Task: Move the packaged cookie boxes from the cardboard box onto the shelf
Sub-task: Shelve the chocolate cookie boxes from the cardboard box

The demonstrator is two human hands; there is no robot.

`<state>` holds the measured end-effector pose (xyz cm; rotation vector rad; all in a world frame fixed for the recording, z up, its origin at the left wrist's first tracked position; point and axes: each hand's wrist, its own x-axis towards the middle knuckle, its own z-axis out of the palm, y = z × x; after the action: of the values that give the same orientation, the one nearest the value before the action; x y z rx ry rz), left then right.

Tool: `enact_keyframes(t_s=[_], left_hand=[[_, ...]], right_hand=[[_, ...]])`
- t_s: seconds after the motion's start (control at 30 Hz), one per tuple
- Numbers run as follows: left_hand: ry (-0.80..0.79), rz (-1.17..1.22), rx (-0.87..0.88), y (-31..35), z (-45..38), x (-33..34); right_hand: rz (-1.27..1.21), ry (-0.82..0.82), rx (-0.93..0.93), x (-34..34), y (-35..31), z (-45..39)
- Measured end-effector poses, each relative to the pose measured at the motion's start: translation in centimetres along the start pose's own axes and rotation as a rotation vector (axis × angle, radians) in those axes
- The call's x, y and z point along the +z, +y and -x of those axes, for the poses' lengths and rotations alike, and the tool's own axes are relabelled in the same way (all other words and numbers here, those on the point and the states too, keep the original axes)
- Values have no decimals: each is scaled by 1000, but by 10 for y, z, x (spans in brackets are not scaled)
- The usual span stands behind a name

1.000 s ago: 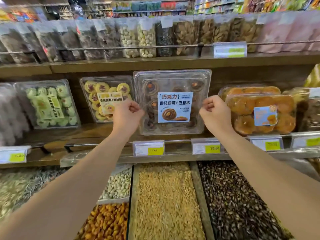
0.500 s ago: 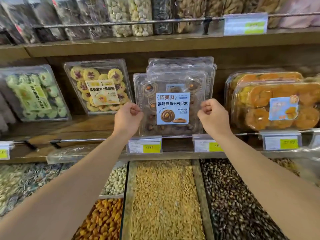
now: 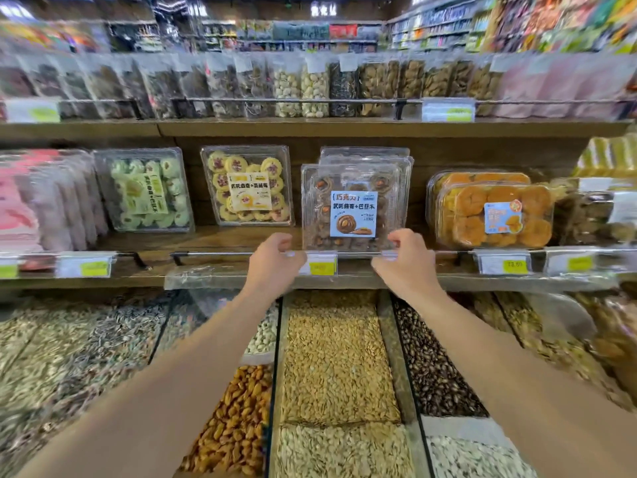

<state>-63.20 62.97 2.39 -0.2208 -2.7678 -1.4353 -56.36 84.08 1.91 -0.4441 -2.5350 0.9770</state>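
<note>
A clear chocolate cookie box with a blue label stands upright on the wooden shelf, leaning on two like boxes behind it. My left hand hovers just below its lower left corner, fingers loosely curled, holding nothing. At the lower right corner my right hand is the same, apart from the box. The cardboard box is out of view.
A yellow cookie box and a green cookie box stand to the left, orange pastry boxes to the right. A metal rail with price tags edges the shelf. Open bins of seeds and nuts lie below my arms.
Both hands have let go of the chocolate cookie box and drawn back and down from it. The box now stands on the shelf by itself. The camera has tilted up.
</note>
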Motion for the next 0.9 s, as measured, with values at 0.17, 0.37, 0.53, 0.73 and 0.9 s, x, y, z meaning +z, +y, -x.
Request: enact_keyframes(t_s=[0.17, 0.37, 0.53, 0.73, 0.9], left_hand=[[-64, 1, 42, -20, 84, -17], [-190, -31, 93, -59, 187, -20], [-321, -70, 164, -74, 268, -8], [-524, -208, 249, -87, 375, 33], [-683, -275, 288, -80, 469, 85]], right_hand=[[12, -43, -11, -5, -22, 95], [89, -87, 45, -14, -31, 225], [164, -154, 134, -35, -5, 318], [307, -224, 246, -78, 51, 426], [376, -249, 364, -121, 118, 529]])
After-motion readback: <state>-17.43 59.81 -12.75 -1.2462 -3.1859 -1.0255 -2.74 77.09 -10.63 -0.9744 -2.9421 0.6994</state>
